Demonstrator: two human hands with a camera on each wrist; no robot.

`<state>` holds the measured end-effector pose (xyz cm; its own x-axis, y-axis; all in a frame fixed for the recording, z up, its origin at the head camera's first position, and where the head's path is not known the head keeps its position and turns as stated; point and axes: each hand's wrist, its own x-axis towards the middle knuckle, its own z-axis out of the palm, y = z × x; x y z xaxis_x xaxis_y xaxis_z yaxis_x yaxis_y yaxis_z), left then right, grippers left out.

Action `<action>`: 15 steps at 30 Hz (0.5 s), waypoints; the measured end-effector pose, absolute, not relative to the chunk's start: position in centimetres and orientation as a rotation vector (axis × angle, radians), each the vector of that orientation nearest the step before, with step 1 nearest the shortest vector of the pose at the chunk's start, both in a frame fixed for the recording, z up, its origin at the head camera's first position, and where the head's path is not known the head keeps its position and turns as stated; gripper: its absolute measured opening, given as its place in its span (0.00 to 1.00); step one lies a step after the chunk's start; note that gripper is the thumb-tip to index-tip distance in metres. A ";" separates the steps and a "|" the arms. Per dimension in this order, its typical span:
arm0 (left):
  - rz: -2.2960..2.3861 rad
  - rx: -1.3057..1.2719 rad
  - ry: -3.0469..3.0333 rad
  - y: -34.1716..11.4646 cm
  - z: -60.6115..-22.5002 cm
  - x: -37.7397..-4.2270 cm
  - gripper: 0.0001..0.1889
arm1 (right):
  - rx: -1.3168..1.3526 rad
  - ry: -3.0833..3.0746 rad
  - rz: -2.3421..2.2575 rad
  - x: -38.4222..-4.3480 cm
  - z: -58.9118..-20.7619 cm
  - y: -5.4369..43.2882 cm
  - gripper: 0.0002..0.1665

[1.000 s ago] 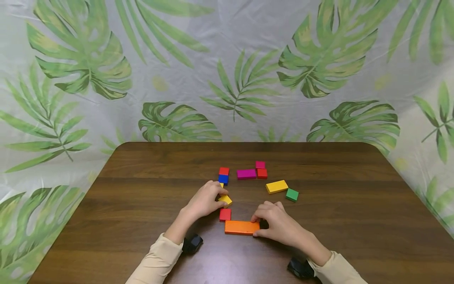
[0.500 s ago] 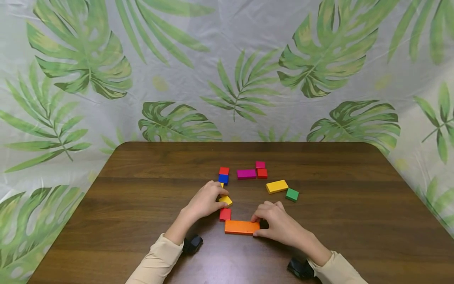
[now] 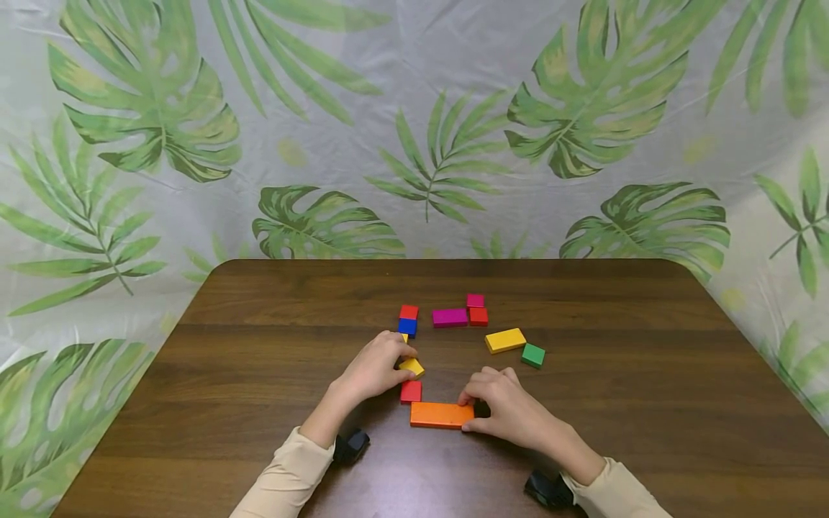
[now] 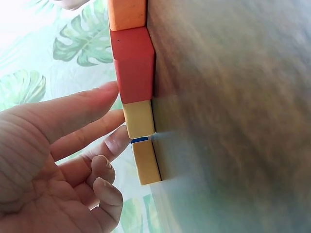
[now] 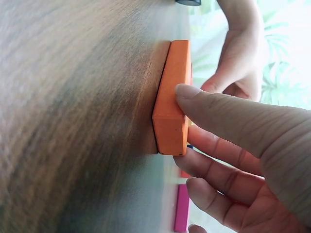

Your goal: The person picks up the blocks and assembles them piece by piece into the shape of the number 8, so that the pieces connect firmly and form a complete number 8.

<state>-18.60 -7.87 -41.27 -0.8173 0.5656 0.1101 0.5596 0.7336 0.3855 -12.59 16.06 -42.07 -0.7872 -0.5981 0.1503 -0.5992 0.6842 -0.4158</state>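
Observation:
My left hand (image 3: 372, 367) pinches a small yellow block (image 3: 412, 367) between thumb and index finger; the block lies turned at an angle on the table. Just in front of it is a red block (image 3: 411, 392), whose near edge meets the left end of a long orange block (image 3: 440, 414). That orange block's right end is held by my right hand (image 3: 512, 406), thumb (image 5: 187, 92) on the near side and fingers on the far side. Beyond my left fingers, another yellow block (image 3: 404, 337) is mostly hidden, next to a blue block (image 3: 408, 326).
A red block (image 3: 409, 311) touches the blue one. Farther right lie a purple block (image 3: 450, 317), a red block (image 3: 478, 316), a pink block (image 3: 476, 301), a long yellow block (image 3: 506, 341) and a green block (image 3: 533, 355). The brown table (image 3: 291, 288) ends at a leaf-patterned cloth (image 3: 453, 237).

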 end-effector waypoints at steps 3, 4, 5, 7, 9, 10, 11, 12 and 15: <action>0.637 0.948 2.909 -7.9 -41.2 -18.6 0.12 | 1.023 -2.882 0.708 -12.6 -42.0 16.0 0.13; 0.634 0.948 2.909 -7.9 -41.2 -18.7 0.12 | 1.023 -2.881 0.706 -12.6 -42.0 16.0 0.13; 0.632 0.948 2.908 -7.9 -41.2 -18.7 0.12 | 1.023 -2.881 0.705 -12.6 -42.0 16.0 0.13; 0.630 0.946 2.906 -7.9 -41.1 -18.7 0.12 | 1.023 -2.880 0.705 -12.6 -42.0 16.0 0.13; 0.627 0.947 2.906 -8.0 -41.1 -18.7 0.12 | 1.022 -2.881 0.706 -12.6 -42.0 16.0 0.13; 0.630 0.948 2.909 -8.1 -41.1 -18.6 0.12 | 1.021 -2.883 0.708 -12.6 -42.0 16.0 0.13; 0.629 0.953 2.914 -8.2 -41.0 -18.6 0.12 | 1.020 -2.887 0.710 -12.6 -42.0 16.0 0.13; 0.624 0.960 2.922 -8.3 -41.0 -18.5 0.11 | 1.018 -2.890 0.712 -12.6 -42.0 16.0 0.13; 0.641 0.955 2.953 -8.5 -40.8 -18.1 0.11 | 1.014 -2.897 0.712 -12.5 -42.0 16.0 0.13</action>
<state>-18.07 -8.50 -40.84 -0.8181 0.5557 0.1478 0.5670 0.7366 0.3686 -12.54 15.99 -41.97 -0.7930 -0.5937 0.1367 -0.5894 0.6908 -0.4188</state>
